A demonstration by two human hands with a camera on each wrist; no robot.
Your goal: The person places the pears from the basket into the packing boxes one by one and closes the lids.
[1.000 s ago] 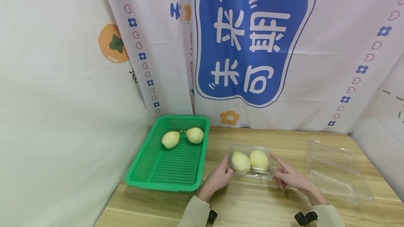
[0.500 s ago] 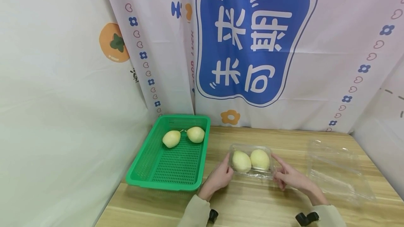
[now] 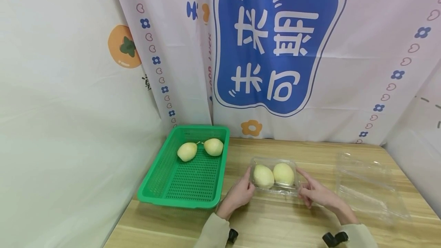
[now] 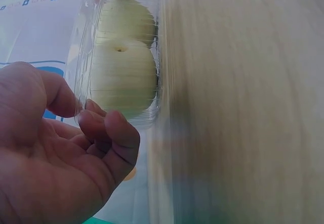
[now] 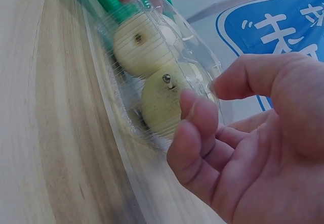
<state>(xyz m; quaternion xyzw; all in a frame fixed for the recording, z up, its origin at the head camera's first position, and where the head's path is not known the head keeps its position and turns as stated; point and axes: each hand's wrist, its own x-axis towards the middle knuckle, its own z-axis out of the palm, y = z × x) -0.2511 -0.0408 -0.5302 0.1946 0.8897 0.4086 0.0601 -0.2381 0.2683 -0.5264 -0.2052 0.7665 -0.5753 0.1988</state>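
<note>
A clear plastic fruit box point(image 3: 280, 192) sits on the wooden table with two pale yellow pears, a left one point(image 3: 263, 176) and a right one point(image 3: 283, 174), side by side inside. My left hand point(image 3: 241, 191) pinches the left end of the box at its rim, thumb against finger, as the left wrist view shows. At the opposite end my right hand point(image 3: 317, 193) holds the box's edge between thumb and curled fingers. Through the ridged wall in the right wrist view, a pear point(image 5: 144, 44) shows near the far end and another pear point(image 5: 162, 100) nearer my right hand.
Left of the box stands a green plastic basket point(image 3: 179, 203), holding two more pears, one pear point(image 3: 187, 151) beside another pear point(image 3: 213, 147) at its back. On the right lies another clear plastic container point(image 3: 365, 186). A printed cloth point(image 3: 227, 125) hangs behind the table point(image 3: 272, 223).
The head view has shifted very slightly since a second ago. Both hands keep their places at the two ends of the box, and the pears stay where they were.
</note>
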